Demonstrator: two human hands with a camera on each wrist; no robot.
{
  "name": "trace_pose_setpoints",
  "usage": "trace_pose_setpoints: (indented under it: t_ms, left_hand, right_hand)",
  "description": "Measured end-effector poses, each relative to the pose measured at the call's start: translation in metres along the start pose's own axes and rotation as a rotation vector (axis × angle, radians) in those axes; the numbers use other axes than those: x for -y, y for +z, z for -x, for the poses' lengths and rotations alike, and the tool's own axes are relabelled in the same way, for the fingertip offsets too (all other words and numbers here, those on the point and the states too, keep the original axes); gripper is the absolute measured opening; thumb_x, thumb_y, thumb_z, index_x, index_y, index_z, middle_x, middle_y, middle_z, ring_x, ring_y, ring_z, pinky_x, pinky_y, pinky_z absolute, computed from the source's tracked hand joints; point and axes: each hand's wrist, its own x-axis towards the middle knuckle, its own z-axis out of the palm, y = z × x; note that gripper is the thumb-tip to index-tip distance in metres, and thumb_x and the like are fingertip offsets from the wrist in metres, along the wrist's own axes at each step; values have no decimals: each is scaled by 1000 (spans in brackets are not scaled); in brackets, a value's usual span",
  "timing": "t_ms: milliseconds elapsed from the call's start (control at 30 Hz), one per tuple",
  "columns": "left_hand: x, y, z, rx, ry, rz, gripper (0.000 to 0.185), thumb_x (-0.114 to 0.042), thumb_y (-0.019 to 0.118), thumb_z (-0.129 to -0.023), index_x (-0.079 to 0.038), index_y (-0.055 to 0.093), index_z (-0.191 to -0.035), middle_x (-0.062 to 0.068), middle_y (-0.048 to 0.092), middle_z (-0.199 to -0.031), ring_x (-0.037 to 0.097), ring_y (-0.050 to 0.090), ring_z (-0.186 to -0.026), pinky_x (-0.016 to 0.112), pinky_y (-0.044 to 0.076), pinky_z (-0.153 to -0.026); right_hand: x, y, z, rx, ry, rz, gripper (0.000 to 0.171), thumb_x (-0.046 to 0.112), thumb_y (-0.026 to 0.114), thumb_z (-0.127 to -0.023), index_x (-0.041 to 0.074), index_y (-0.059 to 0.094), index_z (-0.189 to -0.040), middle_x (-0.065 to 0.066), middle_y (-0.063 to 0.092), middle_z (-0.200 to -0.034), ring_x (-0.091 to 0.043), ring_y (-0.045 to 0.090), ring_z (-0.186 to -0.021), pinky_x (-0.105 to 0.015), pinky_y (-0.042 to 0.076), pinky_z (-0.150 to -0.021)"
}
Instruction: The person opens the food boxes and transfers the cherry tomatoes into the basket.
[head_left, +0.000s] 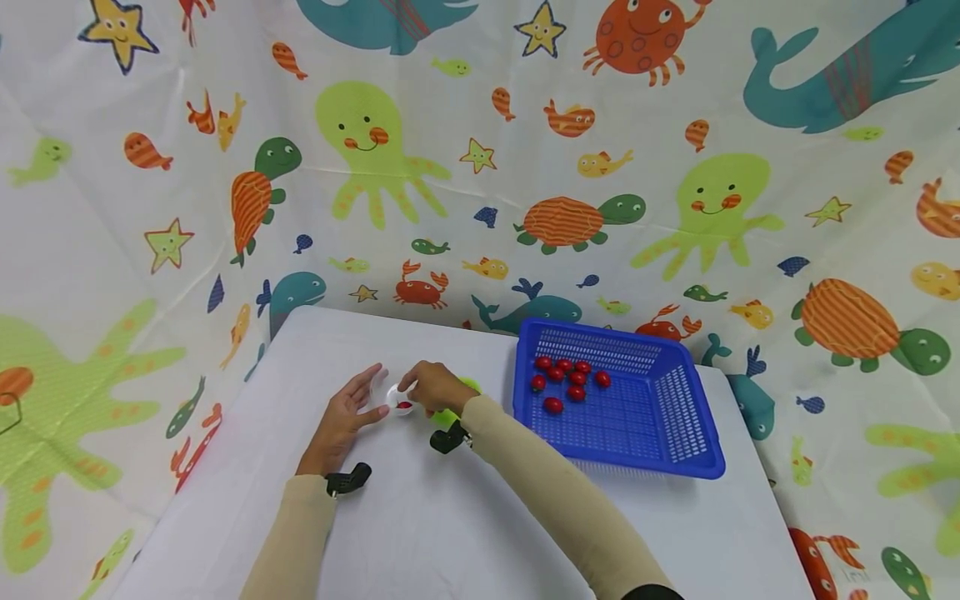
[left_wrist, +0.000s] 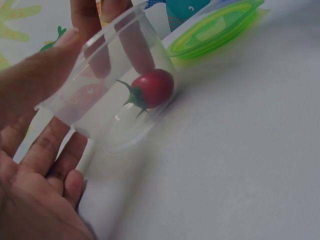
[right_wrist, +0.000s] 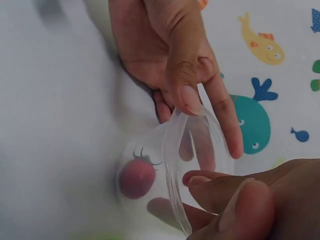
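A small clear plastic cup (left_wrist: 117,125) with a cherry tomato (left_wrist: 156,87) at its bottom stands on the table. My left hand (head_left: 343,421) holds the cup from the left, its thumb (right_wrist: 187,95) at the rim. From the right my right hand (head_left: 442,387) reaches over the cup. Its fingers (right_wrist: 210,192) dip past the rim, and one fingertip comes close to the tomato. The cup wall blurs them, but they seem to hold nothing. The tomato's green stalk shows in both wrist views. A green lid (left_wrist: 217,30) lies just beyond the cup, partly behind the right hand in the head view.
On the right of the white table (head_left: 450,533) stands a blue plastic basket (head_left: 630,450) with several cherry tomatoes (head_left: 576,377) toward its left side. A curtain (head_left: 480,242) printed with sea animals hangs behind and beside the table.
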Motion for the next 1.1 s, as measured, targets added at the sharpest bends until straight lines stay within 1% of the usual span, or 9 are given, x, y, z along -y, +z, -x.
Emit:
trace_pose_setpoints:
  t_ms: [133,233,333,467,567,700,800,1000,1100]
  left_hand:
    - [0,0,0,-4,-3,10,80,-15,79,-98,-27,38,-166,-3,29,-177,26,15,-168,55,14,-136]
    - [0,0,0,-5,-2,18,80,-16,79,-97,-27,39,-165,-3,29,-177,26,15,-168,55,14,-136]
    - [1,0,0,-4,3,20,80,-19,81,-97,-27,39,-165,-3,29,-177,27,14,-168,56,14,-136]
    - [2,-1,0,1,7,19,82,-23,82,-95,-27,39,-165,-2,29,-177,28,14,-168,58,15,-135]
    - [3,-2,0,4,8,19,82,-23,82,-96,-28,39,-165,-2,29,-177,29,14,-168,59,16,-134]
    - [2,-2,-1,8,10,19,79,-20,80,-97,-28,40,-165,-2,31,-176,28,17,-168,58,17,-134]
    - [1,-2,-1,8,9,20,79,-18,80,-97,-28,39,-165,-2,31,-176,28,17,-168,58,17,-135]
    - [0,-1,-1,4,2,23,79,-19,80,-97,-27,39,-165,-1,30,-177,29,16,-168,60,16,-134]
    - [-1,0,0,-1,-3,31,80,-19,80,-97,-27,40,-165,-1,30,-177,29,17,-167,60,16,-134]
  right_hand:
    - [4,4,-1,34,15,8,27,10,65,-106,9,75,-131,-8,71,-124,-17,56,-56,-41,66,-80]
    - [5,6,-4,51,17,-6,25,9,64,-106,8,75,-129,-8,71,-121,-17,56,-55,-43,66,-82]
    - [5,8,-6,56,13,-22,24,9,64,-106,10,77,-126,-6,71,-119,-17,55,-54,-38,64,-72]
    - [6,11,-9,60,4,-59,21,8,65,-105,12,80,-120,-6,69,-115,-17,52,-52,-30,54,-57]
    - [8,12,-11,52,7,-83,22,7,65,-105,12,79,-121,-7,67,-118,-18,53,-53,-27,51,-53]
    - [11,13,-12,9,28,-76,31,7,65,-105,13,72,-135,-9,65,-125,-24,59,-58,-25,51,-50]
    - [14,13,-14,-6,43,-66,36,7,65,-104,11,68,-140,-10,65,-123,-24,60,-59,-23,51,-49]
    - [16,13,-17,41,55,-115,33,4,62,-104,6,71,-135,-10,66,-108,-16,53,-52,-23,49,-49]
    - [16,13,-19,51,52,-153,29,4,63,-104,5,73,-131,-10,66,-103,-16,52,-51,-23,48,-49]
